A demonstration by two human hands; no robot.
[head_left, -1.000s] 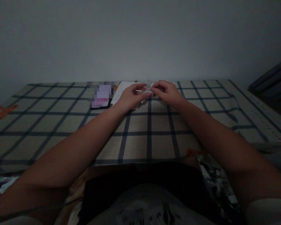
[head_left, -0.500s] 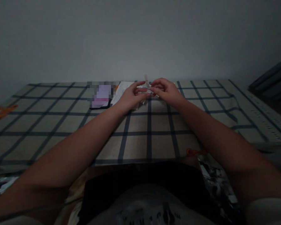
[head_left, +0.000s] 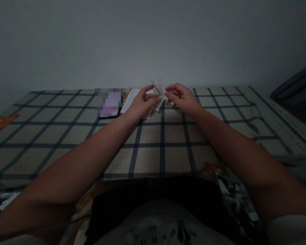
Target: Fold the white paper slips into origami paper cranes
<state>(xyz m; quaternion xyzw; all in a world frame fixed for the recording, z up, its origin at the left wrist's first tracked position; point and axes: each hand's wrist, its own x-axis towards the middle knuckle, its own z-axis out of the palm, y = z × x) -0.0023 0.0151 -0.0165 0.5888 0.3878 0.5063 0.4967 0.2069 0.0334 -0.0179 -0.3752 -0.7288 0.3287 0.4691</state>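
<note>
At twelve o'clock from the person, a thin pale slip (head_left: 158, 85) stands raised above the checked surface (head_left: 148, 156). The left hand (head_left: 143, 101) and right hand (head_left: 183, 98) both pinch it low down. Printed paper (head_left: 130, 99) lies at nine o'clock from the left hand, a blurred phone (head_left: 109, 106) just beyond.
</note>
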